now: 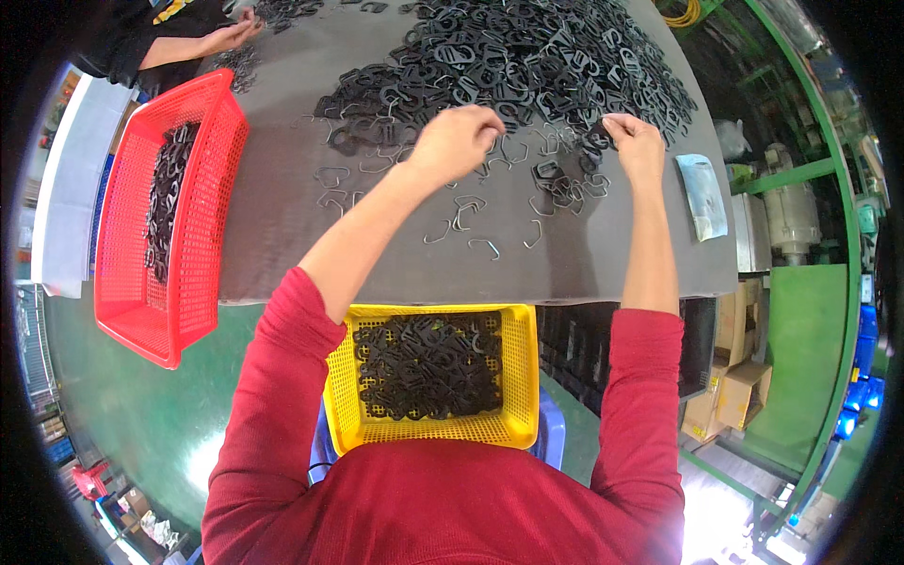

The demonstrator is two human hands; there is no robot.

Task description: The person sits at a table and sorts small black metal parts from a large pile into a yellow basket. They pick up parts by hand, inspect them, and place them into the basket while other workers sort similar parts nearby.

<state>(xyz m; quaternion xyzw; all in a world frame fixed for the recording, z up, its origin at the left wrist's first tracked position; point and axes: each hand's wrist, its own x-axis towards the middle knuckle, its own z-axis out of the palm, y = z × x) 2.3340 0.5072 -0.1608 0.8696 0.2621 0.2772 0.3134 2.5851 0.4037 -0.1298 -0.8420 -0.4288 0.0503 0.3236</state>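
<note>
My left hand [458, 143] is curled over the near edge of a big heap of flat black buckle-like pieces [537, 71]. Its fingers are closed, and whatever they hold is hidden. To the right, my right hand [637, 149] pinches thumb and forefinger together at the heap's front edge; anything between them is too small to name. Bent silvery wire hooks [463, 212] lie loose on the grey table [414, 273] in front of the hands. A small cluster of black pieces with wire hooks [563, 184] sits between the two hands, closer to the right one.
Before my body stands a yellow basket [337, 400] holding many black pieces. A red basket [226, 179] with similar pieces is at the left table edge. Beyond it is a co-worker's hand [234, 36]. A pale blue packet [702, 198] lies at the right; cardboard boxes [744, 394] stand below.
</note>
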